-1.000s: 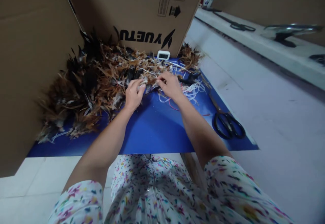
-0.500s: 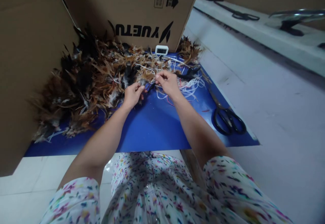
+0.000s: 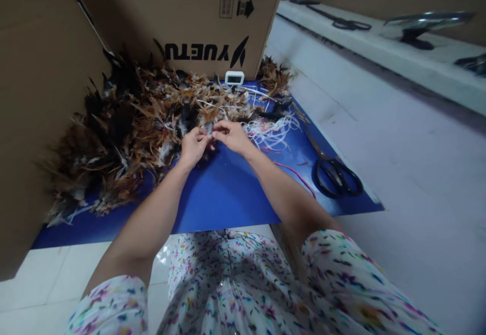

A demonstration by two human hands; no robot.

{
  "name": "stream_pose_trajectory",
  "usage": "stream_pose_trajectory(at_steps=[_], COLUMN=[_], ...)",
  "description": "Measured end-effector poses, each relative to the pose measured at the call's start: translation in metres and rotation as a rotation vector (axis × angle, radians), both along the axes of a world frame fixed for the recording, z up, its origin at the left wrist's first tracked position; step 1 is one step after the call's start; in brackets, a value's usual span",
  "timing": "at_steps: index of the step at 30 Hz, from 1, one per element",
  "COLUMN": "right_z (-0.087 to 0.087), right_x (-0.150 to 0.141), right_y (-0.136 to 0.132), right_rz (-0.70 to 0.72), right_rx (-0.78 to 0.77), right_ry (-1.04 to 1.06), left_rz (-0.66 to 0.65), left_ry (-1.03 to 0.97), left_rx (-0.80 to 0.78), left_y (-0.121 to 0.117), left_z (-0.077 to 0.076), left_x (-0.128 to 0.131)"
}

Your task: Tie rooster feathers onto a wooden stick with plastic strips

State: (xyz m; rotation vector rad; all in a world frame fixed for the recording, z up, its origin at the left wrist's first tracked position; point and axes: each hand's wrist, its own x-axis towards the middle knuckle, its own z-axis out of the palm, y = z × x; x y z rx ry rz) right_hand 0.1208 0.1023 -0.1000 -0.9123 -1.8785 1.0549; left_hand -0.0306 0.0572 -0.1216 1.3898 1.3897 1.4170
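Note:
My left hand is closed in a pinch around a small bunch of feathers, whose grey tips show just beyond the fingers. Against it, my right hand pinches at the same spot, fingertips touching; what lies between those fingers is too small to make out. A large heap of brown and black feathers spreads behind and to the left of both hands. White strings lie tangled beside my right hand. A red string runs over the blue tabletop beside my right forearm.
Black-handled scissors lie near the table's right edge. A small white digital display stands before a cardboard box. Another box rises at left. Along the right wall, a ledge carries more scissors.
My right hand has moved left and toward me, meeting my left hand. The red string now stretches out past my right forearm. The view has shifted slightly.

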Motion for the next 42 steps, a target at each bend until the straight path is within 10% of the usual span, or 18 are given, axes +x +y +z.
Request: stream_pose_trajectory(at_steps=[13,23,42], right_z=[-0.002,-0.011,-0.011], right_x=[-0.007,0.001,-0.007], right_y=[0.003,-0.003,-0.006], right_rz=[-0.122,-0.111,-0.109], right_rx=[0.109,0.577,0.594], right_ry=[-0.154,-0.906,-0.833], left_rz=[-0.078,0.038,0.164], left_ry=[-0.058,-0.048,-0.06], left_rx=[-0.065,-0.066,-0.025], left_y=[-0.001,0.001,0.003], left_z=[0.001,-0.001,-0.004], left_x=[-0.002,-0.008,-0.011])
